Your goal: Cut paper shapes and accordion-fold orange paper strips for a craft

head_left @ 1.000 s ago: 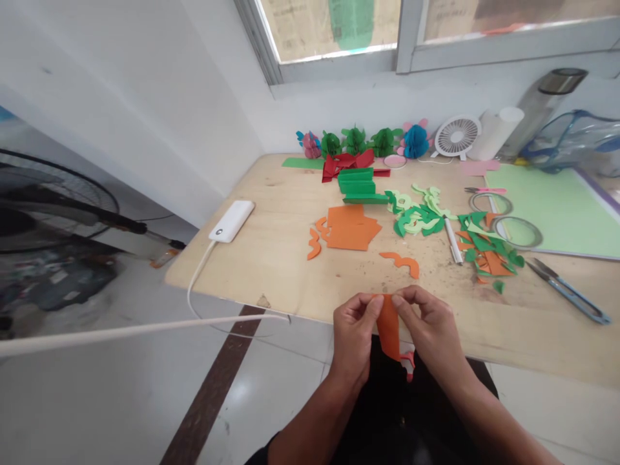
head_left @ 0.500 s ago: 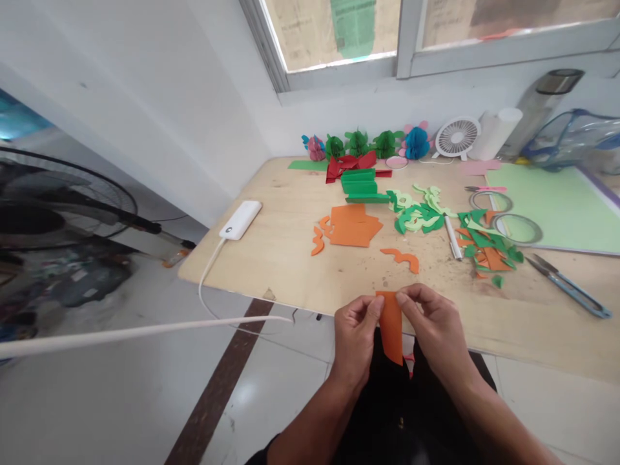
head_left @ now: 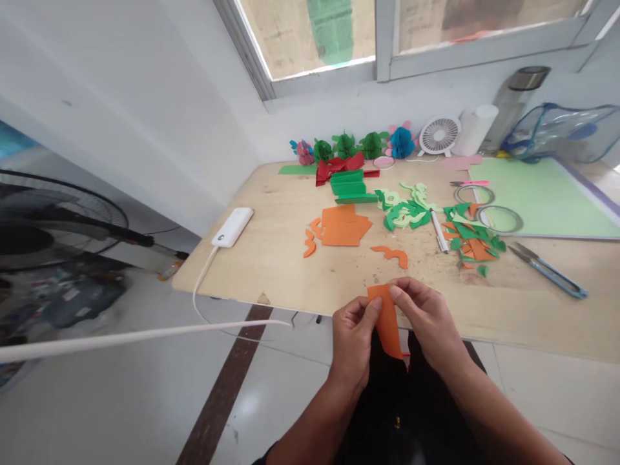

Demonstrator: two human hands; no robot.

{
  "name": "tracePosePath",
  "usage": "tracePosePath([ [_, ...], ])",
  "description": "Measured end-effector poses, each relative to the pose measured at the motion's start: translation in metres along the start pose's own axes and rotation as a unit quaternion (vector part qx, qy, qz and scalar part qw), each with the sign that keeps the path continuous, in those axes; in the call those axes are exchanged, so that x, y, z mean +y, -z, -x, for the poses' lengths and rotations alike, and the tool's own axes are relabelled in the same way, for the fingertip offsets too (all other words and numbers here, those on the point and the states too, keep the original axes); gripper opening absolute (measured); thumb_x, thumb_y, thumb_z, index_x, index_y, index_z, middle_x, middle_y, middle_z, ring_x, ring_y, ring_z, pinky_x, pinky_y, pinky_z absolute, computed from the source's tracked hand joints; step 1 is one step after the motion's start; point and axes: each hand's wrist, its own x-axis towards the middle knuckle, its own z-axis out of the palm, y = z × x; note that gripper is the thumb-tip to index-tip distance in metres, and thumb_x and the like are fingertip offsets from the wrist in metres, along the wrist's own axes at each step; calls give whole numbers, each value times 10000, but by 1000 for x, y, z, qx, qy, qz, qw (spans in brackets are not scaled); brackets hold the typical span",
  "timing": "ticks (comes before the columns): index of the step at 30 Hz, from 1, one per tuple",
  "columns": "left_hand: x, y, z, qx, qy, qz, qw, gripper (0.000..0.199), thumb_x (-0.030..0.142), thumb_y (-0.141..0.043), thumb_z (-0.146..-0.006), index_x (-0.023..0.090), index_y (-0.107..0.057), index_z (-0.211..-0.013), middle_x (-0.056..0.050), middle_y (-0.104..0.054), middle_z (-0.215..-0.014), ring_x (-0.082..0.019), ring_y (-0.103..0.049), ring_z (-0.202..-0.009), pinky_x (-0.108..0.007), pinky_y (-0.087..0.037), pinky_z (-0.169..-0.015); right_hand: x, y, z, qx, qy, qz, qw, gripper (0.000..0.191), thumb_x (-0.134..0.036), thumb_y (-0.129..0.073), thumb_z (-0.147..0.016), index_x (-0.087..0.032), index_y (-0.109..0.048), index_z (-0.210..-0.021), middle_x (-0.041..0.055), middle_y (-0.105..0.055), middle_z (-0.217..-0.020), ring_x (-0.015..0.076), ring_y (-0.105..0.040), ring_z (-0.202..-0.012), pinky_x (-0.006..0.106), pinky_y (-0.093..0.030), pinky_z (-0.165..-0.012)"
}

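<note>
orange strip [head_left: 389, 330] has tilted, left hand [head_left: 351, 336] and right hand [head_left: 430, 323] pinching.

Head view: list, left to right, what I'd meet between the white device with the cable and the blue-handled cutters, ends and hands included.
White device → left hand → orange paper → right hand → pile of green and orange scraps → blue-handled cutters.

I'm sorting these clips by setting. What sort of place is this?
Probably an indoor papercraft workspace: the wooden table bears green and orange paper scraps, blue-handled snips, and a row of folded paper figures near the wall.
</note>
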Motion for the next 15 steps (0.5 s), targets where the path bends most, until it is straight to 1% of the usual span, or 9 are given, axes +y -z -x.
tracePosePath([
  [2,0,-1,-2,5,2,14,1000,275,353,-747,-717,143,-606,-610,23,-570,-587,-76,-463,-573,-198,-409,-585,2,-1,0,-20,-7,-14,1000,263,-458,-593,-823,-201,-638,-784,5,-610,-720,148,-546,-719,274,-450,-696],
  [4,-1,-1,-3,7,3,22,1000,274,351,-747,-718,147,-600,-609,20,-572,-593,-81,-475,-579,-204,-418,-590,4,-2,-1,-24,-8,-11,1000,264,-451,-602,-819,-196,-635,-763,4,-605,-719,141,-530,-704,275,-442,-691],
  [10,-4,-1,-3,3,11,36,999,287,350,-747,-727,150,-584,-601,28,-556,-587,-74,-475,-580,-197,-413,-591,3,-4,-2,6,-6,15,1000,274,-443,-629,-785,-182,-626,-702,1,-582,-667,132,-490,-658,273,-411,-649],
  [15,-5,-2,-2,-15,26,20,999,280,399,-759,-710,143,-656,-666,9,-604,-610,-97,-530,-623,-216,-446,-633,4,-2,-2,18,-12,14,1000,283,-447,-638,-775,-178,-617,-694,-1,-568,-650,127,-483,-639,265,-406,-623],
])
